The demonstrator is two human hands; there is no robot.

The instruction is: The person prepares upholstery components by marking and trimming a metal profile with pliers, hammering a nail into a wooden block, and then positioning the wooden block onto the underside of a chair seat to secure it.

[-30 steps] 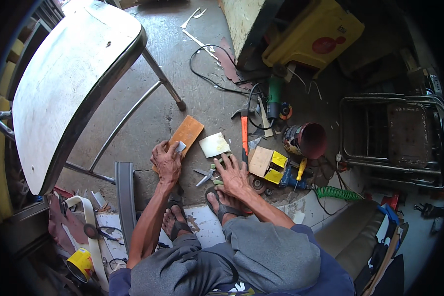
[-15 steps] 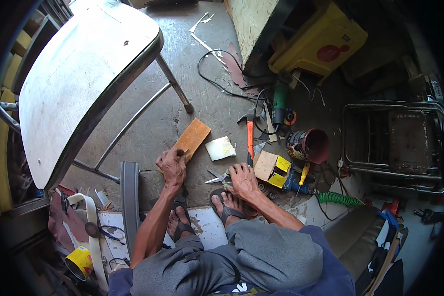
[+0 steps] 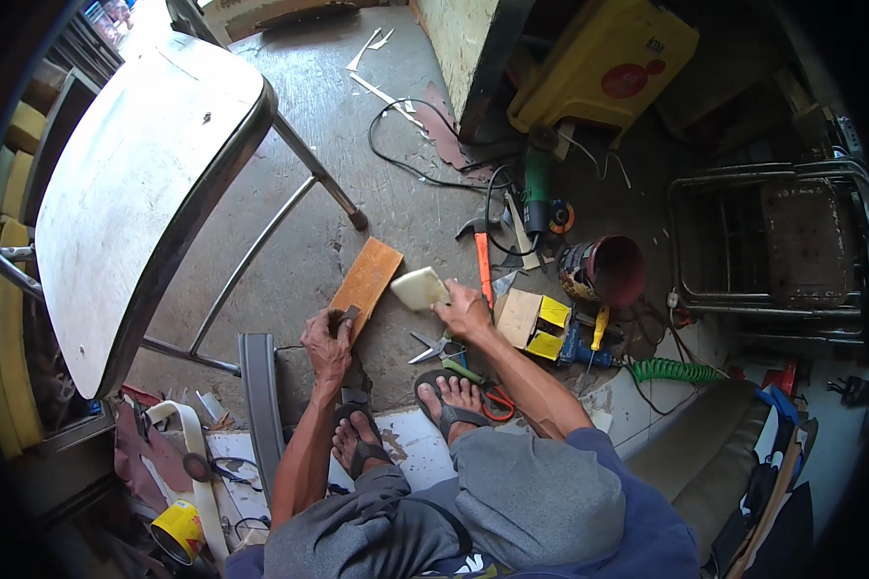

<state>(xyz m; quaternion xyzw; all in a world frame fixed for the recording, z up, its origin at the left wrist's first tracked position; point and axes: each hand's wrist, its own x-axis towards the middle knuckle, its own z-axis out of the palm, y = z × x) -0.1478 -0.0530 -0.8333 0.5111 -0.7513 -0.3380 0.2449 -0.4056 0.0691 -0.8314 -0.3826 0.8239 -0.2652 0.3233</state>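
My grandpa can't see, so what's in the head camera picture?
A person's right hand holds a pale block, while the left hand pinches a small dark piece by an orange board. A hammer and power tool lie on the floor.

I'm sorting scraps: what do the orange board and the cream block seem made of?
Orange board: probably wood, matt, judging by its straight edges and mottled surface. Cream block: perhaps foam, dull, going by its pale colour and rounded corners; blur leaves this open.

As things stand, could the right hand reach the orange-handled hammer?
Probably yes: the hammer lies close by, mostly uncovered, but the right hand would first need to release the pale block.
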